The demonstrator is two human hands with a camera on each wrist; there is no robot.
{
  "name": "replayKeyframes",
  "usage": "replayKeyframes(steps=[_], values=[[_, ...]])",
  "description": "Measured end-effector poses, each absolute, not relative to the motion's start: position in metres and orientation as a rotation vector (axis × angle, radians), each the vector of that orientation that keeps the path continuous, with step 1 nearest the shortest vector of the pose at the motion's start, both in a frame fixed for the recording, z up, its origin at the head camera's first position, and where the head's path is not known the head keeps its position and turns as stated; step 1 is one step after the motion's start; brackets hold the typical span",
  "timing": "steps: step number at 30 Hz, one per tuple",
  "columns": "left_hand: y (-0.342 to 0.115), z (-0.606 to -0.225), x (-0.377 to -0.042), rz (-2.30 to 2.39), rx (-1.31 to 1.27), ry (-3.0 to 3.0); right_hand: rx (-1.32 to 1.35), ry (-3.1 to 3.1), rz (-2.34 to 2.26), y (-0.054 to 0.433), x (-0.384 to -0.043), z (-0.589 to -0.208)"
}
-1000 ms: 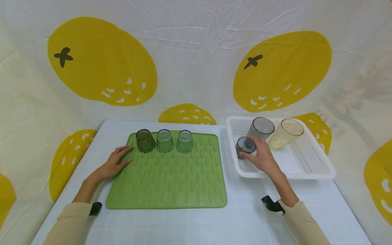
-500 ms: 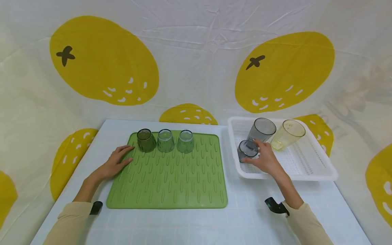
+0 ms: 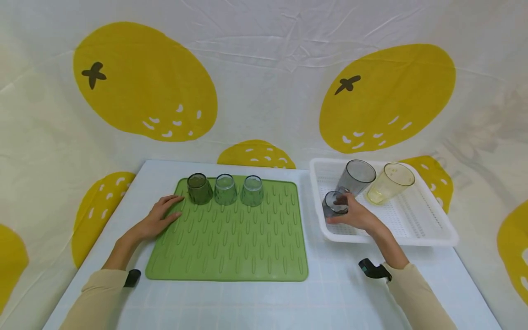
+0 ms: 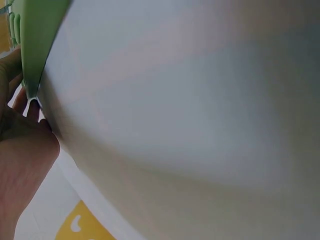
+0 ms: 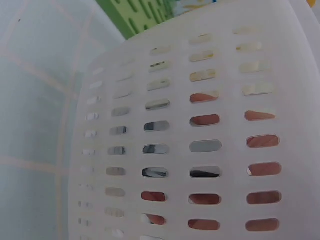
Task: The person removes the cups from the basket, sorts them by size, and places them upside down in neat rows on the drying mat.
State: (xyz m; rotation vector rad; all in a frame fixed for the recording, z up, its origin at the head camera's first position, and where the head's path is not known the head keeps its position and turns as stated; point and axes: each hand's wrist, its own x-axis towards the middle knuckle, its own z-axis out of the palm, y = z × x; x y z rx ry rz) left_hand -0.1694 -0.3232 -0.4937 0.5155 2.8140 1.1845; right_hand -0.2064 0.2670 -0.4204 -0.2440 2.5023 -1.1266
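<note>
In the head view, my right hand [image 3: 355, 213] holds a small grey glass [image 3: 333, 207] in the left part of a white plastic basket [image 3: 389, 240], its thumb at the near side. The right wrist view shows bits of that hand through the slots of the basket wall [image 5: 175, 160]. My left hand [image 3: 158, 217] rests with loosely spread fingers on the left edge of a green ridged mat [image 3: 231, 243]. A dark olive glass [image 3: 200, 189], a clear greenish glass [image 3: 225, 190] and another greenish glass [image 3: 252, 191] stand in a row, apparently upside down, along the mat's far edge.
A tall grey glass [image 3: 358, 176] leans in the basket just behind the small one. To its right a tall yellow glass [image 3: 389, 184] also leans. The basket wall rises around the right hand. A pale checked cloth [image 3: 231, 305] covers the table; a fruit-print sheet [image 3: 264, 82] hangs behind.
My right hand has moved slightly nearer and lower around the small grey glass, which has shifted a little toward me. The left hand stays on the mat; the head view has shifted slightly.
</note>
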Motion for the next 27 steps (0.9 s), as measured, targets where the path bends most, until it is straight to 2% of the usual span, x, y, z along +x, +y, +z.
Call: replayKeyframes(steps=[27], values=[[-0.320, -0.492, -0.166, 1.188, 0.502, 2.823, -0.234, 2.068, -1.574, 0.278, -0.207, -0.423]])
